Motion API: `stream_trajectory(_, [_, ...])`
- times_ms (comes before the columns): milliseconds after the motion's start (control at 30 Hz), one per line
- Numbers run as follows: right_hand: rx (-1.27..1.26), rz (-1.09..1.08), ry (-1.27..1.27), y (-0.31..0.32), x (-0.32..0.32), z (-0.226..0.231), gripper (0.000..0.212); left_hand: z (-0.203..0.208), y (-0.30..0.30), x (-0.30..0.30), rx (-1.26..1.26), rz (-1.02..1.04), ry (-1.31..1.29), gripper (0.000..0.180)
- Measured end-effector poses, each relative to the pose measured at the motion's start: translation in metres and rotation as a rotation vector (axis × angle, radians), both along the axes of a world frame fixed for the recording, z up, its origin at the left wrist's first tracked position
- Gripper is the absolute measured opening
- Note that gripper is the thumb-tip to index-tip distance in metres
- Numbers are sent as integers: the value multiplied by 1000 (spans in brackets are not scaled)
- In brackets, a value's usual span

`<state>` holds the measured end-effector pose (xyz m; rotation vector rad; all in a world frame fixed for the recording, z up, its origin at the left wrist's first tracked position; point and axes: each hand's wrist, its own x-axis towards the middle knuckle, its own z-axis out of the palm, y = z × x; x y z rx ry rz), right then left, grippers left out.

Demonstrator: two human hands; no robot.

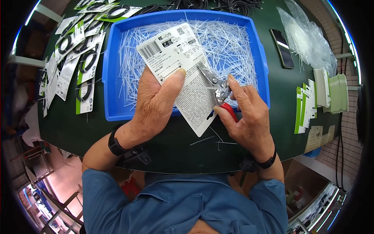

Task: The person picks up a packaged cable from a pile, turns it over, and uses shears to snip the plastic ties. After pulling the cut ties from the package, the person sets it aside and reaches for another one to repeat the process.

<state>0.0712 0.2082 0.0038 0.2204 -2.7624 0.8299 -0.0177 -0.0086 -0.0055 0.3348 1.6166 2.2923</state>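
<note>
A white printed packaging card [196,103] is gripped in my left hand [154,95], its thumb across the printed side. The card is tilted over a blue tray [109,74] full of thin white plastic ties [237,50]. My right hand [251,117] is closed round red-handled cutters [221,93], whose metal blades lie against the card's printed face. One thin white strand runs across the card to the cutters. Whatever is on the card's other side is hidden.
Carded black cables [87,62] spread over the green table's left side; loose black cables [233,4] lie at the back. On the right are a phone [282,48], plastic bags [307,35] and stacked cards [306,101]. Several cut strands [218,141] lie near the front edge.
</note>
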Motion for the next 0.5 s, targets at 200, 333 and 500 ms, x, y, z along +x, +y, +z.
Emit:
stream_trajectory(200, [77,40,0,1,-1,0,72,-6,3,1,-39,21,-59,36])
stream_trajectory(333, [35,31,-20,3,-2,1,70,1,-1,-3,-53,-65,-139,36])
stream_trajectory(500, [-95,42,6,6,-9,1,71,7,1,-2,-113,-142,-92,37])
